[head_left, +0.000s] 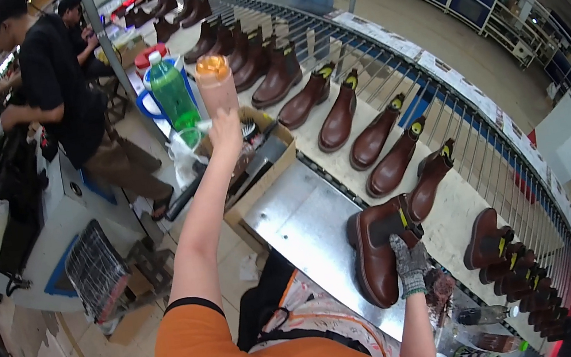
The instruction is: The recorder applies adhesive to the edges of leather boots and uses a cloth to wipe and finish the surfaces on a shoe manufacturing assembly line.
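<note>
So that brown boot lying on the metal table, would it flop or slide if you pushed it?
The brown boot looks fairly stiff, keeping its shape while lying on its side. On the smooth metal table it would probably slide rather than roll. The gloved right hand grips its top.

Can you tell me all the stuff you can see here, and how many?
Boots: many, brown, in a row along the conveyor.
Boot: one, brown, on the metal table, held.
Bottle: one, pinkish with orange cap, held up.
Green bottle: one, behind it.
Cardboard box: one, brown, at the table's end.
People: three or more, dark clothes, far side.
Left hand: bare, grip shut on the bottle.
Right hand: grey glove, grip shut on the boot.
</note>
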A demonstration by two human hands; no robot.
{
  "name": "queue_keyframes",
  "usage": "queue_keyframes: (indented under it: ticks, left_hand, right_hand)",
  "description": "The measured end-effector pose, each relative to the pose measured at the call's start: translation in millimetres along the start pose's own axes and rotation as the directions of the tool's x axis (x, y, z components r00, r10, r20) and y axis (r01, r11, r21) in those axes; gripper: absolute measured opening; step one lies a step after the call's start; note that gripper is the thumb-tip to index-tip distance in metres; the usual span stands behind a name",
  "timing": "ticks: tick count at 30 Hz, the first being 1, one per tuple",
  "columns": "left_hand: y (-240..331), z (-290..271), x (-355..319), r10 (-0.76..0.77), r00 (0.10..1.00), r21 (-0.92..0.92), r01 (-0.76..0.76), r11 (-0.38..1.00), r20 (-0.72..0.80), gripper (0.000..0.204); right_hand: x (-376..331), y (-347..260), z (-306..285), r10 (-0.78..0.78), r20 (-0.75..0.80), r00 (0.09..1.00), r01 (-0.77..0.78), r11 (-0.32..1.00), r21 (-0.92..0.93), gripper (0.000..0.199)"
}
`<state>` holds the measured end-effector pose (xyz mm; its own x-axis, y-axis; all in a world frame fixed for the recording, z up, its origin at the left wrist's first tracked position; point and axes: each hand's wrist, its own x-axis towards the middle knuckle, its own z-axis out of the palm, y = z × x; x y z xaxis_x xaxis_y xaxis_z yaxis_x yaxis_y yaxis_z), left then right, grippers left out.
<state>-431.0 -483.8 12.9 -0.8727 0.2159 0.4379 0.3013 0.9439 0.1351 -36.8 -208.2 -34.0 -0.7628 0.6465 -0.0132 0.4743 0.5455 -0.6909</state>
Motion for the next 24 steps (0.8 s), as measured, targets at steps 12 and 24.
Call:
queue_keyframes:
  ticks: [12, 24]
  left_hand:
    - [12.0, -11.9, 20.3, 0.049, 0.843, 0.240, -0.209, 0.948, 0.536, 0.025]
    - [156.9, -105.9, -136.7, 0.932, 0.116, -0.870, -0.334, 0.363, 0.345, 0.103]
  right_hand:
    - [-11.3, -34.2, -7.8, 0.247, -0.104, 0.963, -0.266, 0.933, -0.242, 0.069]
    - [5.7, -78.0, -2.2, -0.531, 0.475, 0.702, 0.641, 0.762, -0.095, 0.054]
